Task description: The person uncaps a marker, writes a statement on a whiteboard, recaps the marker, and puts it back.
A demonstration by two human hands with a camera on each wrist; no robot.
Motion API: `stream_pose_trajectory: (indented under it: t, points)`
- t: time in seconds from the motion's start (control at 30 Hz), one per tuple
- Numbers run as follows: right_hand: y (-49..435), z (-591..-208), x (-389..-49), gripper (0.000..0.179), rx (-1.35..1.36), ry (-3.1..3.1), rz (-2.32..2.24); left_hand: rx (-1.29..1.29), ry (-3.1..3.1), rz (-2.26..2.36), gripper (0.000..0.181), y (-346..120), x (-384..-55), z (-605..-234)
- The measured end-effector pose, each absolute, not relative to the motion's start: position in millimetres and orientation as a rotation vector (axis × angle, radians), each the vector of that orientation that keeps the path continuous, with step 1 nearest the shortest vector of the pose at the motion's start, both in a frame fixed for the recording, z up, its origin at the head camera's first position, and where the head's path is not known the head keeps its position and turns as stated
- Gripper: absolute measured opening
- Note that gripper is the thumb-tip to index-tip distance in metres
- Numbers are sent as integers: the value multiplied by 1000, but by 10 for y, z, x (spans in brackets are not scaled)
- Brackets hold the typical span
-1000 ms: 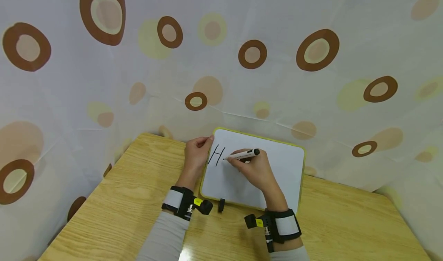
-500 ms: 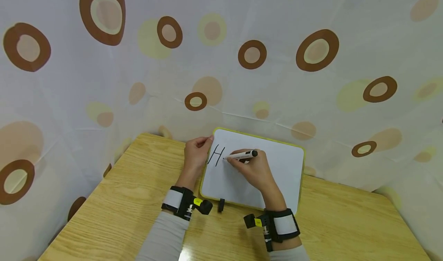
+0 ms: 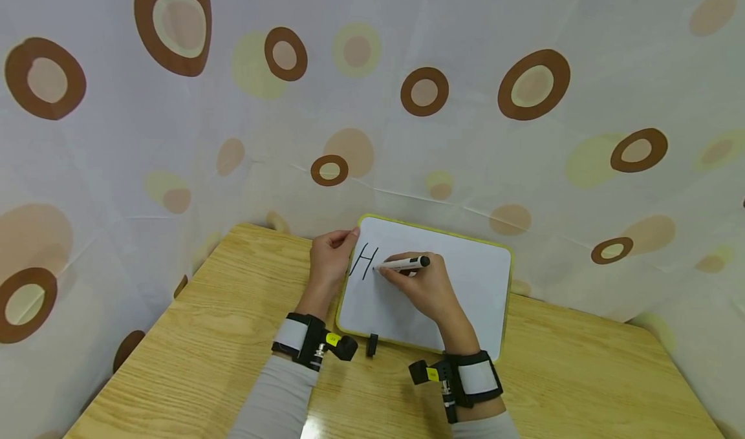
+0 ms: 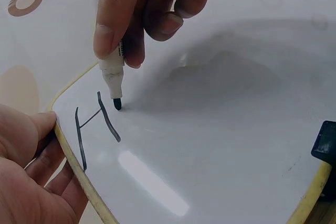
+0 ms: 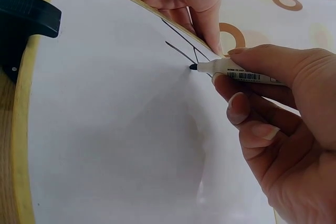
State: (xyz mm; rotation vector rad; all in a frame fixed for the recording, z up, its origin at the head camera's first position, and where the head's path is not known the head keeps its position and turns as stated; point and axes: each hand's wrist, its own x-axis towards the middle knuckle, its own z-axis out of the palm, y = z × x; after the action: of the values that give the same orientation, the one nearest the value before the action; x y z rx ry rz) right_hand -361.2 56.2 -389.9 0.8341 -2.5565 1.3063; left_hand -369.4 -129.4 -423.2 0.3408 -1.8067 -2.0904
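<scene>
A whiteboard (image 3: 474,284) with a yellow rim leans back on the wooden table, a black letter H (image 4: 90,119) drawn near its left edge. My left hand (image 3: 330,258) grips that edge, its thumb at the rim and the fingers going behind the board. With thumb and fingers, my right hand (image 3: 429,289) pinches a white whiteboard marker (image 3: 407,263). The marker's black tip (image 5: 193,67) is just right of the H, at or very close to the board; whether it touches, I cannot tell. No cap covers the tip.
A black foot (image 3: 372,345) sits at the board's lower edge. Behind the board hangs a pale cloth (image 3: 384,135) with brown ring patterns. Wooden tabletop (image 3: 233,322) extends to both sides. Each wrist wears a strapped camera.
The right hand and marker have shifted slightly left, with the marker's back end dropping a little. My left hand and the board stay still. No new stroke shows.
</scene>
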Motion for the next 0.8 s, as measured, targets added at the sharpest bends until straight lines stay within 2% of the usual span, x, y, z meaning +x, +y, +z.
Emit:
stream_pose_trajectory:
  t: [0.8]
  points:
    - [573, -3874, -3612, 11, 776, -2625, 1282, 354, -1813, -2091, 25, -1284, -3691, -4214]
